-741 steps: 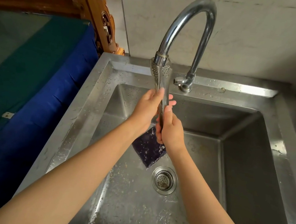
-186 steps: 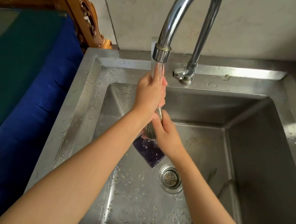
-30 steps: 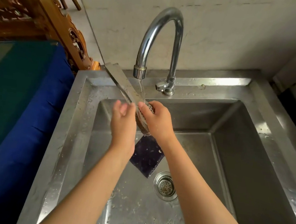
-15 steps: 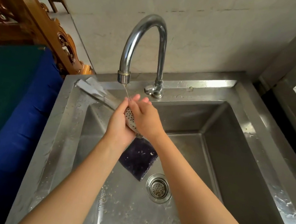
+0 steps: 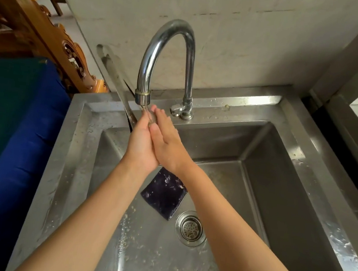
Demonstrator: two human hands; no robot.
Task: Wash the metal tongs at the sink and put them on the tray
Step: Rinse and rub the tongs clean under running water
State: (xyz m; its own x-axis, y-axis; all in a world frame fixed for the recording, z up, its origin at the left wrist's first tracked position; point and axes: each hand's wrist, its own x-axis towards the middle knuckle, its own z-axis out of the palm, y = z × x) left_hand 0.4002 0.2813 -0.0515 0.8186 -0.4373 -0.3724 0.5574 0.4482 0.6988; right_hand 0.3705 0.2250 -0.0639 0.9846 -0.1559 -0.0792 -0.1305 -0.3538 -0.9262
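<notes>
Two-handed sandwich at frame centre: metal tongs (image 5: pixel 117 81) pressed between flat left hand (image 5: pixel 140 145) and right hand (image 5: pixel 169 142), fingers straight, under faucet (image 5: pixel 151 51); blurred tong end slanting toward upper left.

Soft daylight; glare on sink rim (image 5: pixel 253 99); tongs (image 5: pixel 116 79) motion-blurred; edges bowed.
</notes>
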